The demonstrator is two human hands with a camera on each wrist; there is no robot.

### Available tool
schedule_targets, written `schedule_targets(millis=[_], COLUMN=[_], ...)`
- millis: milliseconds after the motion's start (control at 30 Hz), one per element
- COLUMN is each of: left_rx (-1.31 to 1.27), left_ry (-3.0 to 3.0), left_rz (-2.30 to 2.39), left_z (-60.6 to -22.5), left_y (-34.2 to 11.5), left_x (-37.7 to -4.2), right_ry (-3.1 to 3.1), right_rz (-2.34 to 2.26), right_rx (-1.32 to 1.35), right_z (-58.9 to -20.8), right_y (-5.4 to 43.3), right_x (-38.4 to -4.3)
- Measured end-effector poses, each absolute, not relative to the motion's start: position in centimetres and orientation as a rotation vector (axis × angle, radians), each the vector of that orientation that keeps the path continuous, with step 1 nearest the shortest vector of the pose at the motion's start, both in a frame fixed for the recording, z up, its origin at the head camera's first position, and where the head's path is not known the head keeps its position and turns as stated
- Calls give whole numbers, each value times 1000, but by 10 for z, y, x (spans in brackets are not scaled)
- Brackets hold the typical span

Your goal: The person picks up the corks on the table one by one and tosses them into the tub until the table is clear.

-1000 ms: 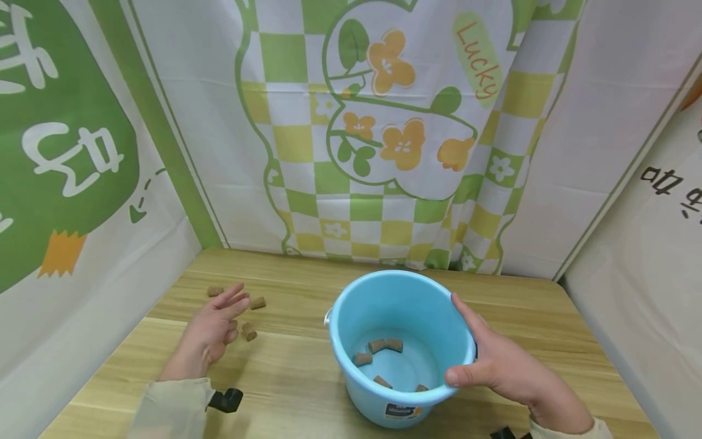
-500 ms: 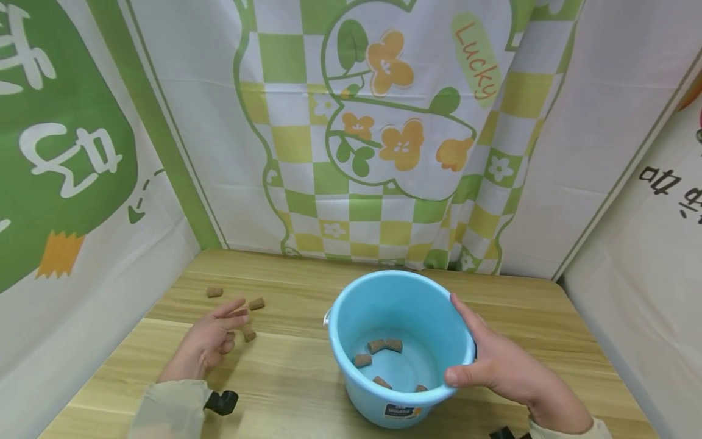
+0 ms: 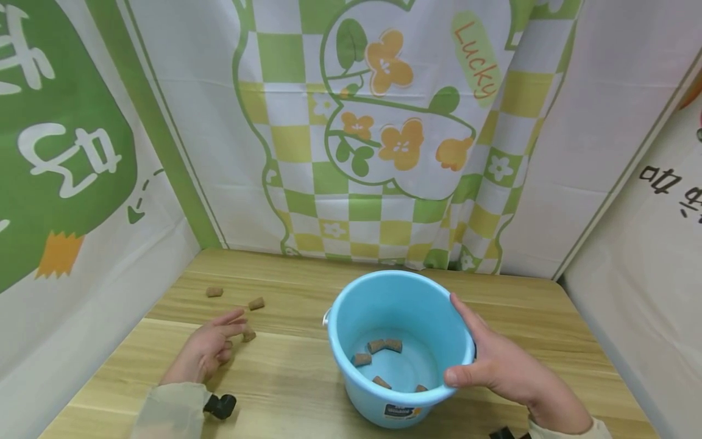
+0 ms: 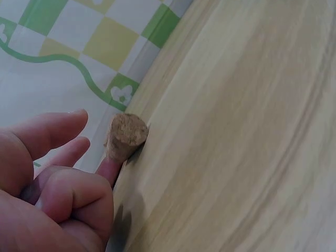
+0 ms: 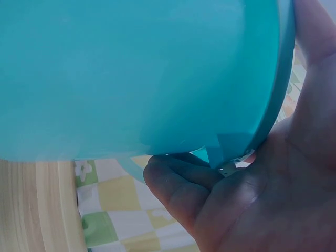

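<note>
My left hand [image 3: 211, 346] is low over the table's left side, its index and middle fingers reaching forward and other fingers bent. A cork [image 4: 127, 134] lies at its fingertips, and one finger meets the cork's underside in the left wrist view. Two other corks lie farther back: one cork [image 3: 256, 303] just past the fingertips, another cork [image 3: 214, 292] toward the left edge. With thumb and fingers my right hand [image 3: 496, 363] grips the right rim of a light blue bucket [image 3: 403, 397]. Inside it, several corks [image 3: 376, 346] rest on the bottom.
The wooden table [image 3: 290, 378] runs back to a green and yellow checked curtain [image 3: 356, 225]. White printed cloth walls [image 3: 647, 292] close in both sides. A white handle end [image 3: 327, 317] juts from the bucket's left side.
My left hand has shifted slightly down and toward the nearest cork, its fingers now overlapping that cork. The right hand and bucket stay put.
</note>
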State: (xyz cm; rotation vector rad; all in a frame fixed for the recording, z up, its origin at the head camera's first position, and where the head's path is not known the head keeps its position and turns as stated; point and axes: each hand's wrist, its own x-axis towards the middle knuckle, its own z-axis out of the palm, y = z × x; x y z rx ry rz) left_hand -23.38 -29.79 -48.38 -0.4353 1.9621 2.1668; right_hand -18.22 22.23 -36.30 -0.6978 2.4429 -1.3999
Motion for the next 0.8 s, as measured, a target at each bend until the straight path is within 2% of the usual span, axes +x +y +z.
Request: schedule_targets(millis=[300,800], left_rx=[-506,-315], left_ry=[1992,2163], left_rz=[2116,1972], left_z=[-483,-482], left_y=[-307,-304], left_x=[-225,-228], right_ry=[2437,2404], right_rz=[-1406,-1423], right_rx=[-690,-688], right_z=[-362,-363], right_y=[222,222], right_x=[-182,-183])
